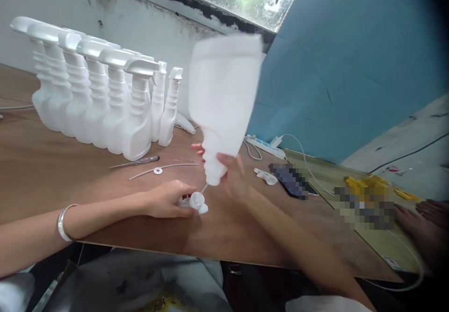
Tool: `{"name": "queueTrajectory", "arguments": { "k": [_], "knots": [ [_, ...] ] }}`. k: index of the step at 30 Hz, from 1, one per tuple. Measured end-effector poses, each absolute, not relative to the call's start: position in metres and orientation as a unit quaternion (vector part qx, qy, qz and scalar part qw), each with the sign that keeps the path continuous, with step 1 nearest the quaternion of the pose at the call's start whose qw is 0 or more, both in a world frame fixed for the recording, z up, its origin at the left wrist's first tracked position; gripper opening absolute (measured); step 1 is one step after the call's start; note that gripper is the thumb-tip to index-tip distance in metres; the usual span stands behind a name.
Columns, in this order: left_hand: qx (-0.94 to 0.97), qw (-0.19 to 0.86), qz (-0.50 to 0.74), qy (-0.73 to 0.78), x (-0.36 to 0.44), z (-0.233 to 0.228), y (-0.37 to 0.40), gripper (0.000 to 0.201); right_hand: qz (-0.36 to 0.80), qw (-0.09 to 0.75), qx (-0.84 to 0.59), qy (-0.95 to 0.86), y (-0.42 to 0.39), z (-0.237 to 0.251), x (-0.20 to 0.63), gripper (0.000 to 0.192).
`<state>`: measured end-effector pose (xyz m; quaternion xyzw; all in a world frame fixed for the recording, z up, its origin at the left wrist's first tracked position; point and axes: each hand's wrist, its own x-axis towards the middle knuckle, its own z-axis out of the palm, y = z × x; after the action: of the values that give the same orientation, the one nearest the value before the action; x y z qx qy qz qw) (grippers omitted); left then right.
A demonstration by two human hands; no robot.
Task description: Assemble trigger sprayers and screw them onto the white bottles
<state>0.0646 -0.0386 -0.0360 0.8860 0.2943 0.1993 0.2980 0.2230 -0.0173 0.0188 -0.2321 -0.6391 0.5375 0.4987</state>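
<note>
My right hand (235,177) grips a white plastic bottle (224,87) by its ribbed neck and holds it upside down above the table. The bottle's outline is slightly blurred. Low over the tabletop, my left hand (172,199) is closed on a white spray head (197,201), its round collar facing up. A thin tube (205,188) runs between that collar and the bottle's mouth; whether it enters the mouth I cannot tell. To the left lie a screwdriver (140,161), a loose thin tube (171,165) and a small white washer (157,170).
Rows of white spray bottles (136,129) stand at the back left. Right of my hands are a clear plastic piece (265,176), a phone (289,181) and a power strip (265,147). Another person's hand (414,218) rests by yellow items (372,182) at far right.
</note>
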Motion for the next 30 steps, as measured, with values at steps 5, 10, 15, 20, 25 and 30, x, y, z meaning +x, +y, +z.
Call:
{"name": "queueTrajectory", "arguments": {
  "k": [5, 10, 15, 20, 25, 30],
  "knots": [
    [0.873, 0.324, 0.187, 0.314, 0.065, -0.036, -0.04, 0.023, 0.559, 0.508, -0.281, -0.592, -0.022, -0.031, 0.233, 0.026],
    [0.869, 0.346, 0.19, 0.3, 0.066, -0.034, -0.041, 0.025, 0.578, 0.483, -0.257, -0.605, -0.023, -0.041, 0.236, 0.026],
    [0.838, 0.39, 0.214, 0.315, 0.068, -0.034, -0.04, 0.025, 0.569, 0.502, -0.259, -0.597, -0.022, -0.044, 0.241, 0.022],
    [0.748, 0.457, 0.287, 0.387, 0.07, -0.038, -0.032, 0.029, 0.572, 0.536, -0.292, -0.548, -0.016, -0.047, 0.241, 0.02],
    [0.646, 0.501, 0.355, 0.453, 0.067, -0.035, -0.024, 0.036, 0.612, 0.587, -0.284, -0.446, -0.009, -0.042, 0.24, 0.022],
    [0.599, 0.515, 0.391, 0.472, 0.064, -0.03, -0.024, 0.034, 0.712, 0.524, -0.291, -0.365, 0.003, -0.05, 0.244, 0.022]
  ]
}}
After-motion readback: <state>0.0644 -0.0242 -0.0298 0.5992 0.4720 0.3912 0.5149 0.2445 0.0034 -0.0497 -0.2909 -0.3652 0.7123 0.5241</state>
